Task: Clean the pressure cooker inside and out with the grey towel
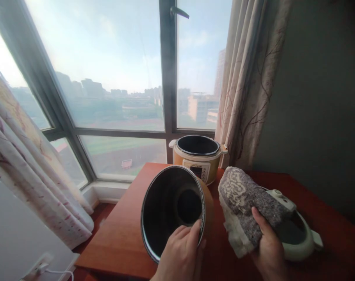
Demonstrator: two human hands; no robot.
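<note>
My left hand (181,251) grips the rim of a dark-lined inner pot (165,210), fingers inside its mouth. The pot is tilted, with its opening turned toward me. In my right hand (268,246) is a grey cloth (238,203) with a pale raised pattern, its thumb lying on top and the other fingers hidden beneath. The cloth hangs to the right of the pot, apart from it. Behind the pot stands the electric pressure cooker (195,156), its top uncovered and a control panel on its front. Partly behind the cloth and my right hand lies the cooker lid (300,242).
Everything stands on a reddish-brown wooden table (115,238) before a large window (118,78). Curtains hang on the left (25,168) and right (244,78). At the lower left, a white cable (60,272) runs from a wall socket.
</note>
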